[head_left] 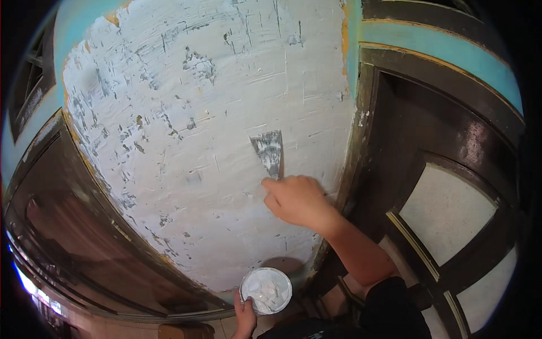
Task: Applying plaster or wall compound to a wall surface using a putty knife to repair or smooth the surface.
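Black sleeve (pixel 395 311) nearest, right hand (pixel 296 200) clamped on a scraper (pixel 268 151), left hand's (pixel 245 320) one-sided finger clamp on the tub (pixel 289 283) could let it tip.

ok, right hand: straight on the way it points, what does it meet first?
The whitish wall, met by the scraper in the right hand. The scraper looks against or very near it; one view leaves the gap unclear.

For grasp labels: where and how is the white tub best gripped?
Probably pinch the white tub by its right rim, coming from the right: the left hand holds its lower-left edge, and white paste sits inside the round, open mouth.
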Tool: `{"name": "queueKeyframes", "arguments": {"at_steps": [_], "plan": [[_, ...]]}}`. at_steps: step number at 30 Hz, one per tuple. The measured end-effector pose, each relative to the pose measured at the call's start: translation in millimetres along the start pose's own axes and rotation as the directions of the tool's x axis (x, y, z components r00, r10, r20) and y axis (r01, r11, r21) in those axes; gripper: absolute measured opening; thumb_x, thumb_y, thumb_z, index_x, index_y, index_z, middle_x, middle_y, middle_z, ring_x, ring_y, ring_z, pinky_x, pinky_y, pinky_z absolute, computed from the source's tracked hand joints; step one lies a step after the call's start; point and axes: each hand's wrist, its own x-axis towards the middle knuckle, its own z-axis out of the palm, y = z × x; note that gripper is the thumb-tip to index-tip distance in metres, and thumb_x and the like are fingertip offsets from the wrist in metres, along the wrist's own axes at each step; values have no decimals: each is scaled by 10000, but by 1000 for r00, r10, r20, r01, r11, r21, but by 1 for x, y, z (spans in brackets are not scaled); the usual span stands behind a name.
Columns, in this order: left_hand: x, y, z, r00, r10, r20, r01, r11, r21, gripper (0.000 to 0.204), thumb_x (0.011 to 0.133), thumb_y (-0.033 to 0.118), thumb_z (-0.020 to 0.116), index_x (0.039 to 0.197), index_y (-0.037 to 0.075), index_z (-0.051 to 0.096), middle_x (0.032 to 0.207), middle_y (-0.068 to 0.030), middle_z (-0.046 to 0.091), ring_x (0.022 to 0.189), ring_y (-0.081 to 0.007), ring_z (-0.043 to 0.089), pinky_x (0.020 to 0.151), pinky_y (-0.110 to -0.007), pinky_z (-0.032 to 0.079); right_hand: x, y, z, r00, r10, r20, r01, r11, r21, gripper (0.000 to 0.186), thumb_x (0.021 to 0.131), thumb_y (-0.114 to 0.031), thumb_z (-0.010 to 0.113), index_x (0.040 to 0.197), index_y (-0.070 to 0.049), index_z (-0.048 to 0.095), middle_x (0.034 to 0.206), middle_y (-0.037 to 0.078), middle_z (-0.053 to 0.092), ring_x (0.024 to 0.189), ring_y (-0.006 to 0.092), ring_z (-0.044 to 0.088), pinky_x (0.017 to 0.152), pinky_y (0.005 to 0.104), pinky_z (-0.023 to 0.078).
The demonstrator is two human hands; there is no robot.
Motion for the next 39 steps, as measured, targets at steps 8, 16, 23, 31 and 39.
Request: {"name": "queueKeyframes", "arguments": {"at_steps": [8,16,23,31,39], "plan": [[-17,-16,0,993,-28,-113,18,996,-87,486,825,-4,407,1311,-15,402,1222,-143,522,1109,-217,493,976,-306,362,-89,21,57,989,12,150,-36,986,162,148,818,-211,512,856,-82,573,667,174,608,640,391,606,590,505,480],[-19,-7,12,998,20,-58,-21,1000,-15,451,844,-10,413,1295,2,415,1197,-126,533,1074,-198,505,945,-299,383,-22,56,-11,998,55,-11,-55,998,-3,166,803,-218,526,915,-125,604,677,138,616,646,365,607,577,484,472],[-35,-6,13,993,-38,-113,28,995,-91,414,837,-2,418,1250,-2,442,1167,-119,535,1050,-194,505,927,-295,384,-115,65,62,984,63,168,-84,988,125,135,810,-210,514,859,-105,584,669,157,612,656,383,609,595,502,467],[-43,9,28,992,-37,-125,38,999,2,405,826,-5,416,1230,-3,449,1136,-114,542,1026,-181,504,914,-284,387,-65,70,0,993,18,-113,4,981,192,144,799,-199,530,890,-111,597,662,153,608,638,382,601,571,485,470],[-48,-7,33,987,-20,-160,-2,991,-137,404,838,-11,416,1241,-6,443,1161,-120,545,1049,-191,519,939,-302,393,-129,76,107,985,65,163,-90,984,152,144,818,-250,498,816,-124,567,670,161,607,655,394,605,591,517,470]]}}
